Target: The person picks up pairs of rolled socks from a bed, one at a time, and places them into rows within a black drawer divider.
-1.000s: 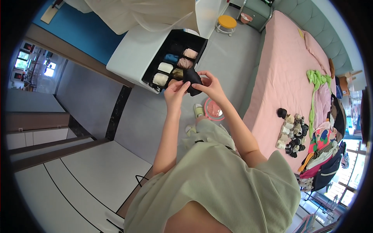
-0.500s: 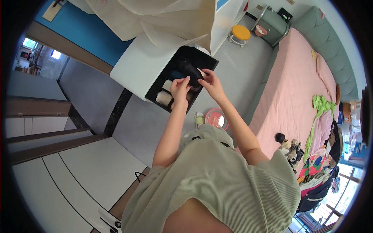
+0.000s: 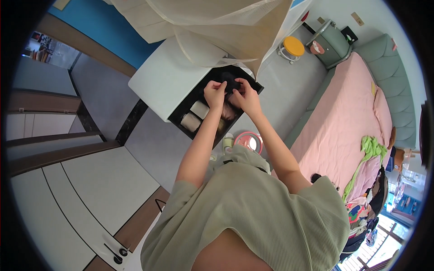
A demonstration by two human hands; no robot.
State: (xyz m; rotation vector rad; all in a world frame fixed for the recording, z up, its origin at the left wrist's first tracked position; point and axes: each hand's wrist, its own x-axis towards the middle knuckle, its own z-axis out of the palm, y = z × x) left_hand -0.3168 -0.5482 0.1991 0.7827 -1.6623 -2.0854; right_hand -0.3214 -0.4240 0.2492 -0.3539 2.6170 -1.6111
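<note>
Both my hands are over an open black drawer (image 3: pixel 183 115) pulled out from a white cabinet (image 3: pixel 163 79). Between them is a dark, soft piece of cloth (image 3: pixel 230 81), perhaps a sock; its exact kind is hard to tell against the black drawer. My left hand (image 3: pixel 214 95) pinches its left side with thumb and fingers. On the other side, my right hand (image 3: pixel 247 97) grips it with bent fingers. Below, the drawer holds a whitish roll (image 3: pixel 199 109), a beige roll (image 3: pixel 190 122) and a brownish-pink bundle (image 3: pixel 229 111), partly hidden by my forearm and hand.
A beige curtain (image 3: pixel 217 38) hangs over the cabinet's far side. On the floor near the drawer are a pink-rimmed round object (image 3: pixel 249 141) and a light green slipper (image 3: pixel 228 141). At right stands a pink-covered bed (image 3: pixel 334 122) with clothes piled on it; a yellow stool (image 3: pixel 293 46) is farther back.
The dark cloth was stretched longer between my hands; now it looks more bunched up, and my hands sit slightly farther into the drawer. The whole view has shifted a little.
</note>
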